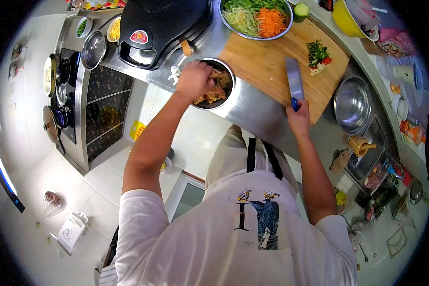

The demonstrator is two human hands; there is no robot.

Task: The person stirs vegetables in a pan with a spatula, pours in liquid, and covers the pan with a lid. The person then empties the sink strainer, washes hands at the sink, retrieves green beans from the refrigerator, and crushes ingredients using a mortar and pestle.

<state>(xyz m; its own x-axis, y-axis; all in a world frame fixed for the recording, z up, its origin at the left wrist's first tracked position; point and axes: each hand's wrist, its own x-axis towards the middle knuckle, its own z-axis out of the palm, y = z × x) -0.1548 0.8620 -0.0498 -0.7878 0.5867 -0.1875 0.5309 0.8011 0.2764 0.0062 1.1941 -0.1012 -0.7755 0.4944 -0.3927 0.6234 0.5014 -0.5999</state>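
Note:
My left hand [195,81] reaches into a round metal bowl [229,97] of brownish cooked pieces [218,91], fingers closed on one or more of them. My right hand [299,116] grips the blue handle of a knife [294,81], whose wide blade lies over the wooden cutting board [257,59] and points away from me. Beyond the blade, to the right, is a small pile of chopped green and red pieces [318,53] with pale bits. At the board's far edge, a large bowl [222,19] holds shredded green vegetables and carrot [271,22].
A black electric griddle [169,24] stands at the back left, with an empty metal bowl [94,50] beside it. Another metal bowl [352,105] sits right of the board, near the sink [374,143]. A cut cucumber [301,12] lies at the back. A stove [70,95] is far left.

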